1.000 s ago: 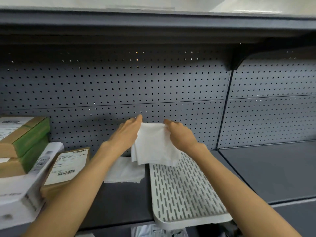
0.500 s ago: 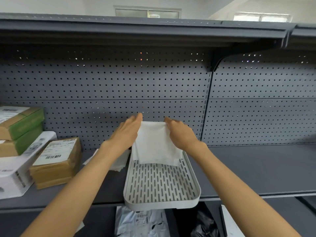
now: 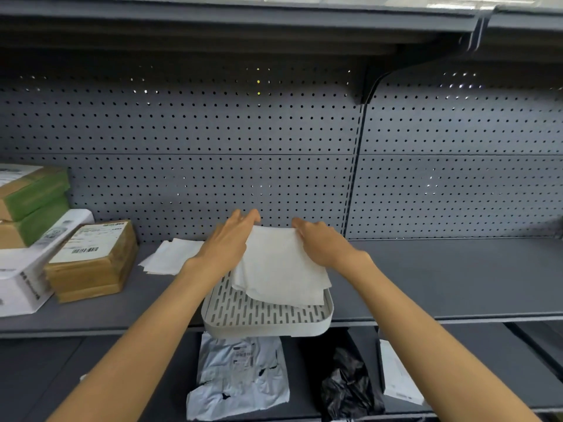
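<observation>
A folded white cloth (image 3: 278, 269) lies over the far part of a white slotted tray (image 3: 262, 315) that sits on the grey shelf (image 3: 441, 278) and overhangs its front edge. My left hand (image 3: 227, 245) holds the cloth's upper left corner, fingers stretched along its edge. At the cloth's upper right corner, my right hand (image 3: 323, 242) grips it with curled fingers. The cloth's lower edge droops onto the tray.
More white cloths (image 3: 170, 257) lie flat on the shelf left of the tray. Labelled cardboard boxes (image 3: 91, 260) and a white box (image 3: 27, 269) stand at far left. A perforated back panel (image 3: 213, 166) rises behind. Grey and black bags (image 3: 240, 379) lie on the lower shelf.
The camera has pulled back and tilted down, so the tray looks smaller and the lower shelf shows. The cloth has come down from held-up to resting on the tray; both hands stay at its corners.
</observation>
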The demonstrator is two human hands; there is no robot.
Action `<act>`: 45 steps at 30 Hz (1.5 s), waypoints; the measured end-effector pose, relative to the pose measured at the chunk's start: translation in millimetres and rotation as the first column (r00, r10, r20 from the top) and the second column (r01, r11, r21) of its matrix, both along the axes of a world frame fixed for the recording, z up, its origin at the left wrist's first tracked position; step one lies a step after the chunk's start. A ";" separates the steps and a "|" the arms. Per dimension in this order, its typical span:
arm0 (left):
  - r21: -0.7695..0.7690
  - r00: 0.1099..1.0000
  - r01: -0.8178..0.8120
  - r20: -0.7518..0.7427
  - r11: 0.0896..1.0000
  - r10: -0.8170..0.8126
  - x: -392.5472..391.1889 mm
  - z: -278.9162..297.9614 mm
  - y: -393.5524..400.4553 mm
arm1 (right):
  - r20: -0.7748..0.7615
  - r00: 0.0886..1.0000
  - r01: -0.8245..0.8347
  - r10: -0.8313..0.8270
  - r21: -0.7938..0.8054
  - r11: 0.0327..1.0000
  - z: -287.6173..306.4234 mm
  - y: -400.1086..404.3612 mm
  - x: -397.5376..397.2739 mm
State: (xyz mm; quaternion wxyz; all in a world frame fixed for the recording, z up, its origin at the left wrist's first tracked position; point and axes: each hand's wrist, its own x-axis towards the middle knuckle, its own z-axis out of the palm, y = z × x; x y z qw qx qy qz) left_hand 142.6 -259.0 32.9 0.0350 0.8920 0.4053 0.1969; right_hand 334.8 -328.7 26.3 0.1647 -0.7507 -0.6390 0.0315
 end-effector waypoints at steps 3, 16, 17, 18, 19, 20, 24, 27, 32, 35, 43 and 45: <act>-0.024 1.000 -0.008 0.004 1.000 0.008 -4.2 -14.7 -2.7 | -0.003 1.000 -0.018 0.017 -0.049 0.999 -7.6 -3.6 -4.9; 0.050 0.999 0.030 0.027 0.998 -0.032 -32.4 -80.1 -22.5 | 0.254 0.960 -0.107 0.122 -0.070 0.992 -58.5 -40.2 -34.6; 0.077 0.999 0.032 0.005 0.997 -0.032 -31.9 -83.6 -21.0 | 0.270 0.956 -0.105 0.113 -0.047 0.993 -61.3 -40.7 -35.8; 0.099 0.999 0.029 -0.017 0.995 -0.027 -30.7 -86.0 -20.1 | 0.276 0.955 -0.100 0.104 -0.030 0.995 -63.6 -40.5 -36.6; 0.118 0.999 0.024 -0.039 0.993 -0.020 -29.1 -88.4 -19.3 | 0.279 0.956 -0.092 0.094 -0.022 0.996 -65.3 -39.9 -37.2; 0.135 0.998 0.023 -0.056 0.991 -0.015 -27.5 -89.9 -19.1 | 0.280 0.956 -0.082 0.085 -0.023 0.996 -67.0 -39.2 -38.3; 0.234 0.992 0.020 -0.125 0.972 0.010 -21.5 -95.8 -22.2 | 0.318 0.947 -0.047 0.048 -0.012 0.999 -74.6 -38.4 -44.5; 0.314 0.980 0.009 -0.190 0.949 0.054 -17.0 -102.3 -25.2 | 0.329 0.944 -0.034 0.031 0.003 0.999 -77.9 -40.2 -53.4; 0.189 0.998 0.052 -0.038 0.981 -0.046 -22.2 -102.1 -24.5 | 0.156 0.970 -0.178 0.184 -0.056 0.982 -67.2 -61.5 -67.4; -0.081 0.973 0.212 0.112 0.974 -0.202 -39.7 -89.3 -26.2 | -0.056 0.964 -0.265 0.260 -0.220 0.939 -59.9 -79.3 -65.3; -0.486 0.911 0.307 -0.097 0.818 -0.400 -61.5 -51.8 -37.3 | 0.020 0.967 -0.241 0.253 -0.237 0.941 -50.2 -76.5 -67.4; -0.450 0.895 0.296 -0.177 0.843 -0.409 -61.1 -50.8 -41.3 | 0.022 0.971 -0.230 0.240 -0.210 0.950 -48.5 -75.5 -66.0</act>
